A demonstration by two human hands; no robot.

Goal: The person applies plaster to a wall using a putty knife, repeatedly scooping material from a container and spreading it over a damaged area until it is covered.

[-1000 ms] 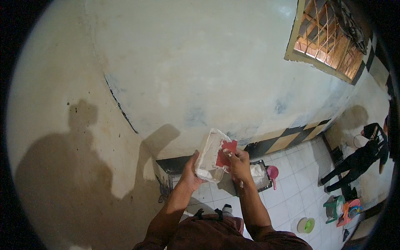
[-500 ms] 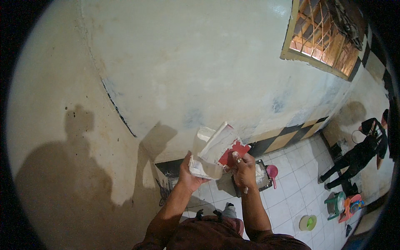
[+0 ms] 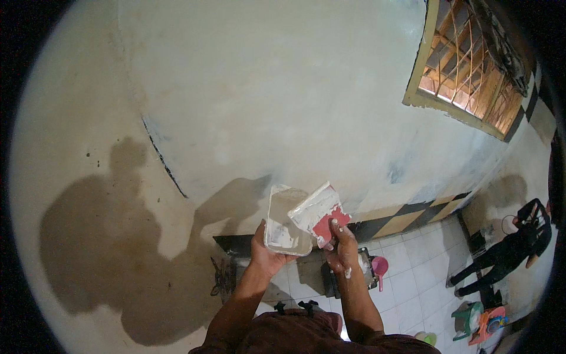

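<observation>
My left hand (image 3: 266,255) is closed on the lower left side of a rectangular plastic tub (image 3: 282,205), with white putty smeared inside. In my right hand (image 3: 344,249) is a red putty spreader (image 3: 333,226), thumb on its face. Thick white putty covers the spreader's upper part, and its left corner overlaps the tub's right side. Whether the two touch I cannot tell. White smears mark my right thumb and wrist. Both hands are held in front of a pale wall (image 3: 265,100) with bluish-grey patches.
Below my right forearm, a dark container (image 3: 331,282) and a pink dipper (image 3: 379,265) sit on white floor tiles (image 3: 407,298). A person in dark clothes (image 3: 507,248) stands at right, near a green stool (image 3: 467,318) and an orange-red seat (image 3: 489,323). A barred window (image 3: 466,65) is upper right.
The tub has turned so its inside shows more openly. The spreader now lies flatter to view, slightly lower and farther right against the tub. My view has shifted a little.
</observation>
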